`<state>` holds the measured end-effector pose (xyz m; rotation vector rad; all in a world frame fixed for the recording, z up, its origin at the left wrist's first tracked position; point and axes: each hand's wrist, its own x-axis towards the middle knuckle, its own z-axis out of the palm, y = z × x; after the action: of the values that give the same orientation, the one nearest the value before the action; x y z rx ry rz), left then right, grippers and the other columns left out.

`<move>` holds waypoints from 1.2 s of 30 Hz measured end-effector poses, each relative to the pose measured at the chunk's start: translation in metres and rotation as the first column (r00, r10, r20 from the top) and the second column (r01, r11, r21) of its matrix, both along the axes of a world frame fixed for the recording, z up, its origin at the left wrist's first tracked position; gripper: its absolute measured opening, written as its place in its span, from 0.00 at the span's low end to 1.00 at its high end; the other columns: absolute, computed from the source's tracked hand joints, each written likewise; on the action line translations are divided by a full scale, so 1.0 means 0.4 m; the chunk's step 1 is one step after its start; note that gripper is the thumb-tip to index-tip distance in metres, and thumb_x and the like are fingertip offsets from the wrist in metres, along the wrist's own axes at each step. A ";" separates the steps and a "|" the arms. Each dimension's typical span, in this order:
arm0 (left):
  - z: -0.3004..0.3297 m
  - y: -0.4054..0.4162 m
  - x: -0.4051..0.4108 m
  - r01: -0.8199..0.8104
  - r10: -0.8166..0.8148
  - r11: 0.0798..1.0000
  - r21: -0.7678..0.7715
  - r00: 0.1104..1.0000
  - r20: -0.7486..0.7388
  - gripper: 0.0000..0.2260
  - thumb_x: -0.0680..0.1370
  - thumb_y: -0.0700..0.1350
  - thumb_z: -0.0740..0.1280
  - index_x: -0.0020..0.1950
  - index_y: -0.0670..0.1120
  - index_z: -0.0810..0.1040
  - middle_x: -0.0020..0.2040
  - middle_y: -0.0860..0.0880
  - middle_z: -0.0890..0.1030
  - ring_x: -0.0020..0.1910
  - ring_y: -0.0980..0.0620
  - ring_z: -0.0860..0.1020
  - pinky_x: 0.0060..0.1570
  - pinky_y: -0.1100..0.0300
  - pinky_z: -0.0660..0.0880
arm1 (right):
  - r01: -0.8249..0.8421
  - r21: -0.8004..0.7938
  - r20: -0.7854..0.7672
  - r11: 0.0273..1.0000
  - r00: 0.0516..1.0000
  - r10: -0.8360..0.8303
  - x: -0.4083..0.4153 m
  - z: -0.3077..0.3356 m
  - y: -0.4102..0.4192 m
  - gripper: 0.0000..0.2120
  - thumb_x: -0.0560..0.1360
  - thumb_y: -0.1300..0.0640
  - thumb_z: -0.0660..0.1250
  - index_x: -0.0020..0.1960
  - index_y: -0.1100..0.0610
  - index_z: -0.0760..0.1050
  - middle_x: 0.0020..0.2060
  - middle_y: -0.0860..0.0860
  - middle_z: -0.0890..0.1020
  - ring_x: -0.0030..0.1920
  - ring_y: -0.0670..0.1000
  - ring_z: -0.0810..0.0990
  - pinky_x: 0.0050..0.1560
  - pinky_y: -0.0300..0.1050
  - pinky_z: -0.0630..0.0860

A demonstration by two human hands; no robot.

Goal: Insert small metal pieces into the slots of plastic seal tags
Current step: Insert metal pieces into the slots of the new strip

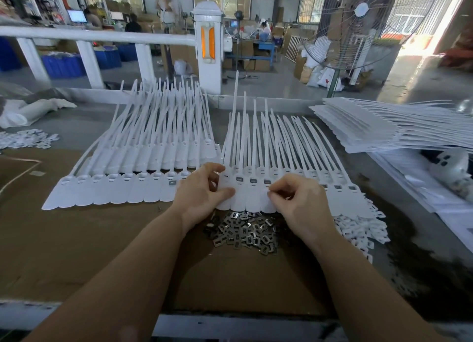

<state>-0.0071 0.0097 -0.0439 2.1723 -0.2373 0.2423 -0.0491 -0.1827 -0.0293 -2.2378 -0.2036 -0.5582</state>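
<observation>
Two fanned rows of white plastic seal tags lie on the cardboard, one row at the left and one at the right. Some tags near the middle show small metal pieces seated in their slots. A heap of loose metal pieces lies just below the right row. My left hand pinches the flat end of a tag at the left end of the right row. My right hand has its fingers curled with thumb and forefinger pinched over a tag; what it pinches is hidden.
A stack of white tag sheets lies at the right rear. Small white plastic parts are heaped at the right and far left. A white railing and a standing fan are behind the table.
</observation>
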 end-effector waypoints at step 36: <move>0.009 0.001 0.000 -0.010 0.009 1.000 0.024 1.000 0.007 0.21 0.71 0.47 0.73 0.62 0.49 0.74 0.41 0.56 0.74 0.40 0.57 0.73 0.48 0.57 0.73 | 0.005 -0.076 -0.206 0.997 0.978 -0.021 0.116 0.033 0.115 0.05 0.75 0.59 0.67 0.44 0.55 0.82 0.43 0.48 0.82 0.45 0.47 0.78 0.49 0.43 0.75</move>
<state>-0.0071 0.0102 -0.0401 2.1972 -0.2352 0.2540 -0.0028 -0.1368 -0.0163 -2.3528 -0.1048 -0.3260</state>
